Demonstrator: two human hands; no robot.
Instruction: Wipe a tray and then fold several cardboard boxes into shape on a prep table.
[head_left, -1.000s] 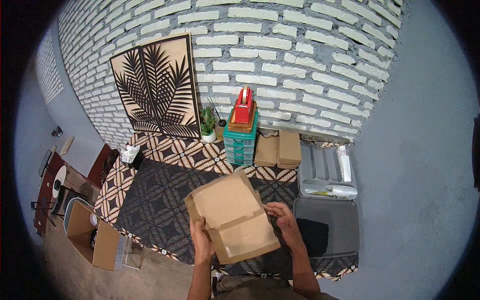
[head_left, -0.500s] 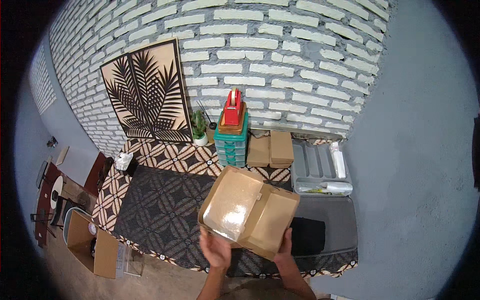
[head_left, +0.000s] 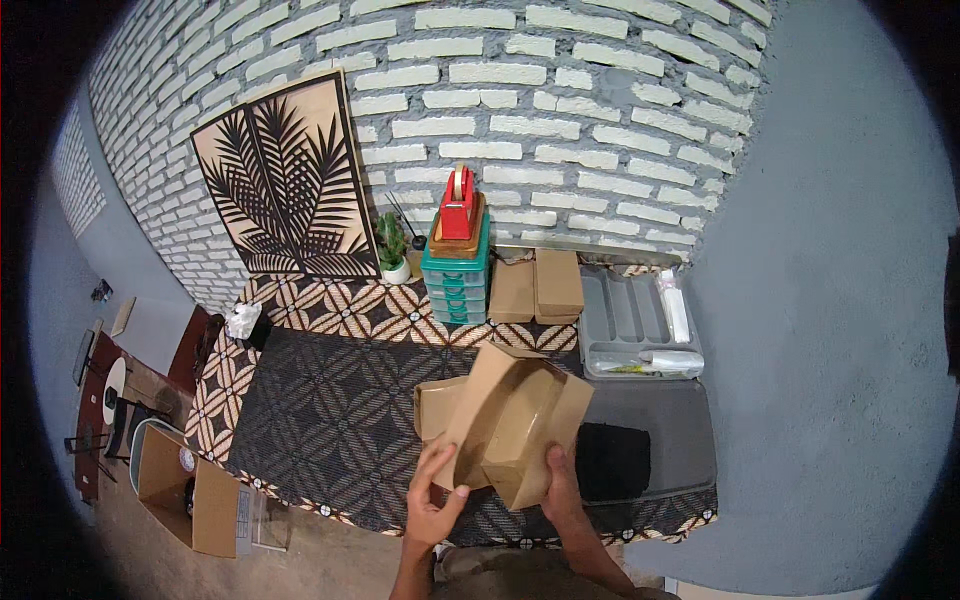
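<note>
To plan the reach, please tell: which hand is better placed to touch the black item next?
Probably the right hand: it is nearer the black item; the left hand is across the cardboard box from it. Both hold the box.

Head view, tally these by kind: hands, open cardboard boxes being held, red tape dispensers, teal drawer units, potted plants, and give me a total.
Hands (left hand, right hand): 2
Open cardboard box, held: 1
Red tape dispenser: 1
Teal drawer unit: 1
Potted plant: 1
Total: 6

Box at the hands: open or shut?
Open. The box shows its brown inside, walls standing around it, no lid over it; the left hand and right hand are at its near side.
</note>
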